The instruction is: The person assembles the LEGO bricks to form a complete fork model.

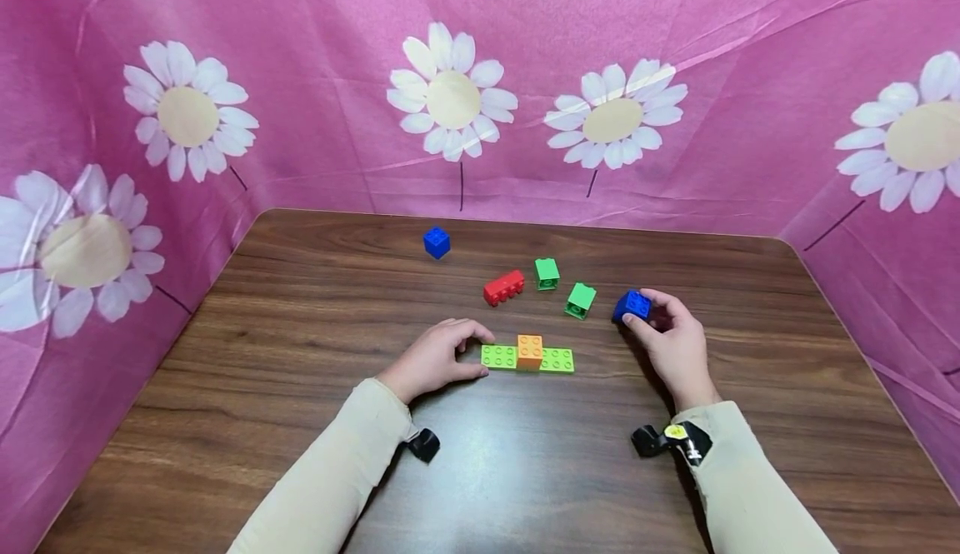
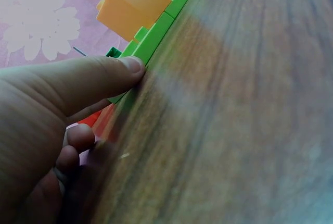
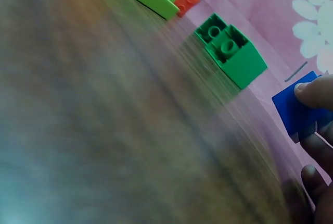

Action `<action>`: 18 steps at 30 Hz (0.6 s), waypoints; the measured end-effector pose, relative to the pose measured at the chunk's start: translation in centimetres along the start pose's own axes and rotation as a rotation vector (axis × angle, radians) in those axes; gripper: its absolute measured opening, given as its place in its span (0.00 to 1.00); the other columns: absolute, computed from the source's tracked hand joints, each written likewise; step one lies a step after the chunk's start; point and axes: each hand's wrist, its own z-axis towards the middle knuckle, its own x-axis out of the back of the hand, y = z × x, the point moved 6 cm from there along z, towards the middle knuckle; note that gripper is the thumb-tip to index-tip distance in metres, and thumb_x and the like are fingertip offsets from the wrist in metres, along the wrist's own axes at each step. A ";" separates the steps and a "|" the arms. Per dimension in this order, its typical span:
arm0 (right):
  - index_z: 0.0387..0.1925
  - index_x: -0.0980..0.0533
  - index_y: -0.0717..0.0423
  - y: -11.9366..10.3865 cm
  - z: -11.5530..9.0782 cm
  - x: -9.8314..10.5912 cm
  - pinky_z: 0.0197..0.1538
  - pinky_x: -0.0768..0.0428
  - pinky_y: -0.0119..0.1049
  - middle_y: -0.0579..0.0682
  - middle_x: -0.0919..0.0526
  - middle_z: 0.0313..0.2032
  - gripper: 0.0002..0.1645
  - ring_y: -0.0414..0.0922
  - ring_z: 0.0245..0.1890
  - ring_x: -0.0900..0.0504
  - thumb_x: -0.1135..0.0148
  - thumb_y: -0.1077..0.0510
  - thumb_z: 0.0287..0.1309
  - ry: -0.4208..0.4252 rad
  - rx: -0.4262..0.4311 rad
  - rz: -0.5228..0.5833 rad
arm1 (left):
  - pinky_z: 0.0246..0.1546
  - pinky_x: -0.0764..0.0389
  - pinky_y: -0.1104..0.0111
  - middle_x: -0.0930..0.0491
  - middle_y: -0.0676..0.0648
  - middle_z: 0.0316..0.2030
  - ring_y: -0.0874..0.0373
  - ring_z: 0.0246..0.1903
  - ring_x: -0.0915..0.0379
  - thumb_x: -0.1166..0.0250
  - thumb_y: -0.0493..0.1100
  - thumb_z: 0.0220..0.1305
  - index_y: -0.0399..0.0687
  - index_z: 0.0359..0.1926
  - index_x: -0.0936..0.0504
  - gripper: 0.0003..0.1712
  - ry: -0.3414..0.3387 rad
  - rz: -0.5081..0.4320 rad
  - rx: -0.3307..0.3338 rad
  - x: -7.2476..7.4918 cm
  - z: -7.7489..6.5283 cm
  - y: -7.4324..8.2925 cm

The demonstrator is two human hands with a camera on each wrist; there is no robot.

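Note:
My left hand (image 1: 438, 358) holds the left end of a light green strip of toy building bricks (image 1: 498, 357), thumb on the near side and fingers at the far side. A seam shows along this strip in the left wrist view. An orange brick (image 1: 529, 352) sits on top of its middle, studs up. At the right, my right hand (image 1: 678, 350) pinches a blue brick (image 1: 634, 306) between thumb and fingers. In the right wrist view the same blue brick (image 3: 294, 109) partly hides behind the thumb.
Two green bricks, one farther back (image 1: 547, 274) and one nearer (image 1: 580, 301), lie tipped with hollow undersides visible. Left of them a red brick (image 1: 504, 287) lies on its side. Another blue brick (image 1: 437, 242) stands near the wooden table's (image 1: 322, 287) back edge, before a pink flowered cloth (image 1: 322, 121).

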 end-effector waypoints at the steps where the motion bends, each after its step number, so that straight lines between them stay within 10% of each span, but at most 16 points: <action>1: 0.58 0.22 0.58 -0.1 -0.2 0.0 0.39 0.26 0.19 0.58 0.17 0.45 0.26 0.29 0.36 0.23 0.28 0.61 0.57 -0.009 0.003 0.003 | 0.41 0.27 0.68 0.20 0.60 0.42 0.63 0.38 0.31 0.24 0.46 0.57 0.57 0.51 0.18 0.21 0.000 0.000 0.000 0.0 0.0 0.0; 18: 0.57 0.22 0.59 -1.3 -2.9 -1.1 0.40 0.25 0.19 0.60 0.17 0.49 0.27 0.31 0.37 0.22 0.26 0.63 0.55 -0.131 0.087 0.045 | 0.42 0.27 0.67 0.20 0.60 0.43 0.62 0.38 0.31 0.24 0.47 0.57 0.57 0.51 0.18 0.21 -0.006 -0.004 0.002 -0.1 0.0 -0.1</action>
